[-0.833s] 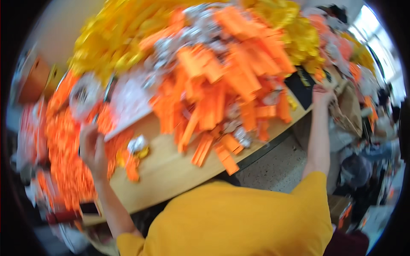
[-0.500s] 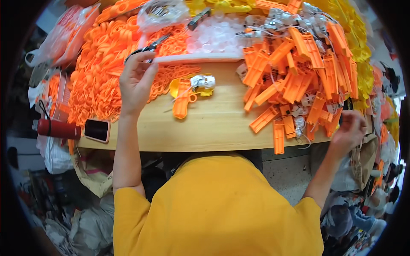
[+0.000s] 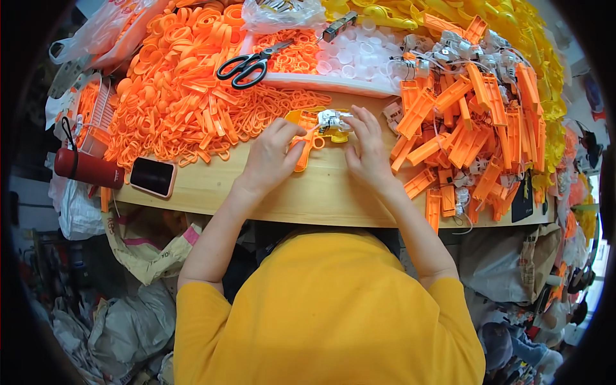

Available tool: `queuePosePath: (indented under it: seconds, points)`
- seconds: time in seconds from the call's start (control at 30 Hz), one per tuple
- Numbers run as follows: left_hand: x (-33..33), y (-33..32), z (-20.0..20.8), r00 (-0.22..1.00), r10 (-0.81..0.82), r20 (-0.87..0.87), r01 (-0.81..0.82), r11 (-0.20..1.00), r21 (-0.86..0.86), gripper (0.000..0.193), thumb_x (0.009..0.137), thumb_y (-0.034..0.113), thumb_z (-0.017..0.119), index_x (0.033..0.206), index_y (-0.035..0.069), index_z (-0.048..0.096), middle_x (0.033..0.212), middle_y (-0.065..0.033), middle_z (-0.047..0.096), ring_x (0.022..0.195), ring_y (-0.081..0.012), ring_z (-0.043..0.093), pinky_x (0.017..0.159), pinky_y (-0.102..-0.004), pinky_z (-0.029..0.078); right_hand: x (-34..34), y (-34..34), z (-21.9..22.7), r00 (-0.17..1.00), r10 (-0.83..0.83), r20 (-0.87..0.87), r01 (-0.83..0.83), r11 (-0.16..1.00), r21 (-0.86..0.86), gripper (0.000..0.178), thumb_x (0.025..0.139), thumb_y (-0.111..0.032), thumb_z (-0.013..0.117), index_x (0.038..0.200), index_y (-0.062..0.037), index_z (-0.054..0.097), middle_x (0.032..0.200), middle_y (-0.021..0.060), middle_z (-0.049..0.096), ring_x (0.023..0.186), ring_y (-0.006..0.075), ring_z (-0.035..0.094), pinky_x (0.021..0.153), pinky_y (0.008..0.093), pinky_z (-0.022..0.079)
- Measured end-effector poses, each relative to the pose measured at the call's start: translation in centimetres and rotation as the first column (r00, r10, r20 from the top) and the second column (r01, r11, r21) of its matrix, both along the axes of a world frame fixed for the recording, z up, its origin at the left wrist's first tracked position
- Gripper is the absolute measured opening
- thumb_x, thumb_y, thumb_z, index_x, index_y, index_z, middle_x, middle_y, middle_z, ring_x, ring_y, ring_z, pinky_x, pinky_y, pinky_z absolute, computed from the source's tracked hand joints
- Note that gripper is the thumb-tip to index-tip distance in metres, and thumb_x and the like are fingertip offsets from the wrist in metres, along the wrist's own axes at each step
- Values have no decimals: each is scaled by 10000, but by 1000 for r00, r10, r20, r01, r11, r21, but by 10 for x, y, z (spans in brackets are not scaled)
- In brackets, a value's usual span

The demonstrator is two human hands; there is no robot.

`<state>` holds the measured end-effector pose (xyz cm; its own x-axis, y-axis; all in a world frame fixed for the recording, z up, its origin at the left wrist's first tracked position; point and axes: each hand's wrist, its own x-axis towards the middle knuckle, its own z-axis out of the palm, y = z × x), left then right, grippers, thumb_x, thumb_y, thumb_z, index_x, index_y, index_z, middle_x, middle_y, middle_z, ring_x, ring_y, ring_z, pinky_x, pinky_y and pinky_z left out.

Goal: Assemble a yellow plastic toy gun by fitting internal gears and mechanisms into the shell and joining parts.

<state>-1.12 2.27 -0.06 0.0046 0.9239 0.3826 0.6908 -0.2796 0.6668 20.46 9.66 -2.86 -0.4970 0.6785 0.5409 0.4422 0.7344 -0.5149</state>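
On the wooden table ahead of me lies a small assembly: a yellow plastic shell (image 3: 292, 116), an orange plastic piece (image 3: 306, 149) with a ring at its side, and a white motor unit (image 3: 332, 119) with a thin pale wire. My left hand (image 3: 271, 156) has its fingers curled in at the orange piece's left edge; the fingertips partly cover it. Beside the motor unit, my right hand (image 3: 371, 149) is bent with thumb and fingers apart, its fingertips at the unit's right end. Whether they touch it is hard to see.
Loose orange parts (image 3: 173, 102) heap at left; orange holders with wired white motors (image 3: 475, 122) pile at right. Behind are scissors (image 3: 249, 67), a tray (image 3: 333, 83) of translucent caps (image 3: 362, 52), and yellow shells (image 3: 500, 19). A phone (image 3: 153, 176) and red flask (image 3: 88, 169) sit near the left edge.
My left hand has come down and right from near the scissors to the assembly. My right hand has moved in from the table's far right side to the motor unit.
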Motion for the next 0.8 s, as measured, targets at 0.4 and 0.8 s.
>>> queuePosePath:
  seconds: [0.4,0.8]
  points:
    - [0,13,-3,999,51,-17,-52,998,-21,127,797,94,651,913,48,632,885,-101,594,805,-296,606,687,-383,487,4,3,-3,999,33,-42,-39,985,-166,546,740,52,547,1273,-42,475,1342,192,447,1277,365,406,1066,417,337]
    - [-19,-15,10,963,73,-261,-127,973,-194,221,804,152,682,951,9,598,725,-127,613,674,-286,619,611,-373,481,-17,-15,-8,996,23,-88,-35,990,-138,510,745,1,673,1220,-48,492,1231,204,462,1140,384,481,963,412,413]
